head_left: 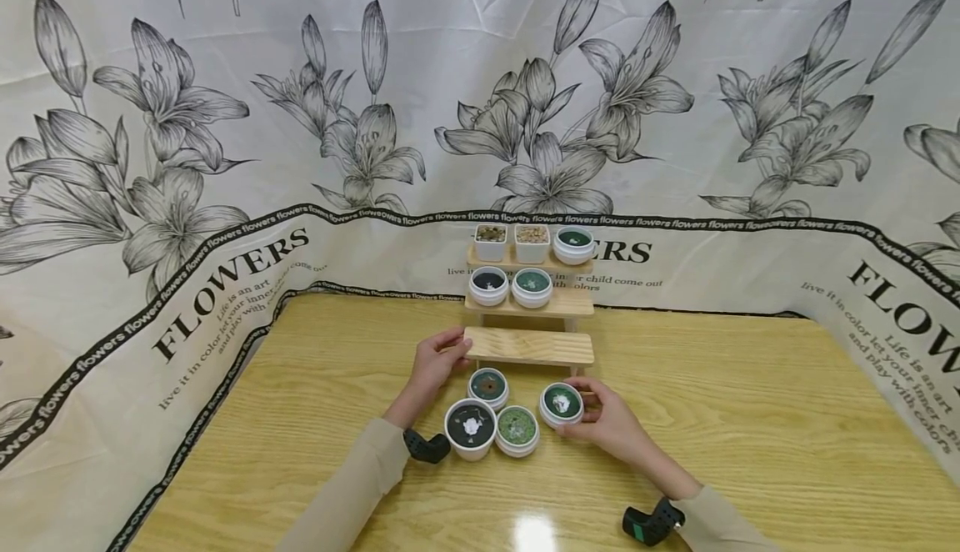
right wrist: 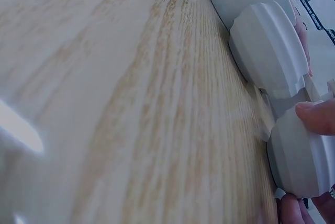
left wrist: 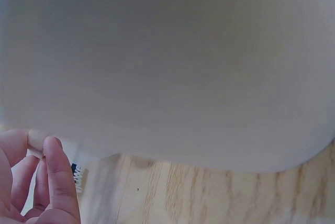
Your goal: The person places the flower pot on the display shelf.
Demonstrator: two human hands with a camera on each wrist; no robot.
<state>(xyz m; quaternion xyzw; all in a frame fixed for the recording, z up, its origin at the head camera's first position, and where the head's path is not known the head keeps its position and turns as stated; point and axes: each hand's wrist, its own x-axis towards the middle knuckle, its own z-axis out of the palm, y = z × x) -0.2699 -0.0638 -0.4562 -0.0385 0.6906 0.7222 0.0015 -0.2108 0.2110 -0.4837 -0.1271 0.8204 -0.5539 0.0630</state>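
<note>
My left hand [head_left: 437, 362] holds the left end of the lowest step of a three-tier wooden stand [head_left: 529, 345], thumb on top; in the left wrist view its fingers pinch the pale board end [left wrist: 36, 141]. A white ribbed pot [head_left: 561, 404] with dark green filling and a white patch sits in the grip of my right hand [head_left: 609, 423]. In the right wrist view, thumb and fingers span that pot [right wrist: 296, 156] low against the table. Beside it stand a green-speckled pot [head_left: 517, 429], a larger black-filled cup [head_left: 470, 427] and a pot with a brown centre [head_left: 488, 387].
On the stand's top tier are two square white cups, one with dark bits [head_left: 491, 239] and one with pale bits [head_left: 532, 239], plus a round green pot [head_left: 573, 243]. Two round pots [head_left: 489, 285] occupy the middle tier. A flower-printed cloth [head_left: 375, 260] hangs behind the wooden table [head_left: 712, 393].
</note>
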